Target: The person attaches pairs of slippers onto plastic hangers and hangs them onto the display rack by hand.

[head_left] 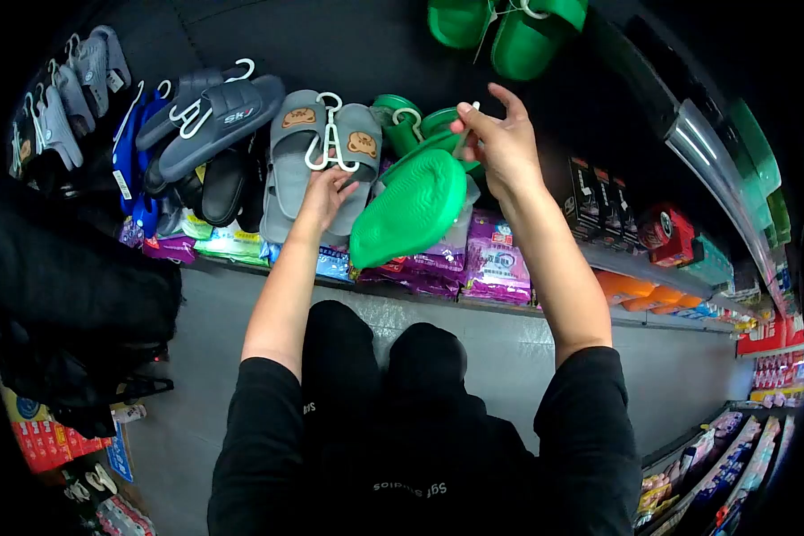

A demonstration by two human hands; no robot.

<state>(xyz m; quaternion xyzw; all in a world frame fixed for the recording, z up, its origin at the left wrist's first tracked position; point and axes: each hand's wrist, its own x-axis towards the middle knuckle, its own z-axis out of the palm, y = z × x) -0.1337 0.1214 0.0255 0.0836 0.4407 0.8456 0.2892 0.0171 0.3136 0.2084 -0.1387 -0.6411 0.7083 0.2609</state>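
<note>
Green slippers hang from a white hanger pinched between the thumb and a finger of my right hand; the sole of one faces me. My left hand is at the lower part of the white hanger on a pair of grey slippers with bear faces. Its fingers are curled at the hanger's base, and whether they grip the hanger or the slipper is hard to make out. Behind the held pair, more green slippers hang partly hidden.
Dark grey slippers, blue slippers and light grey ones hang at the left. Green slippers hang above. Purple packages line the lower shelf. Boxes stand at the right; a dark cloth is at the left.
</note>
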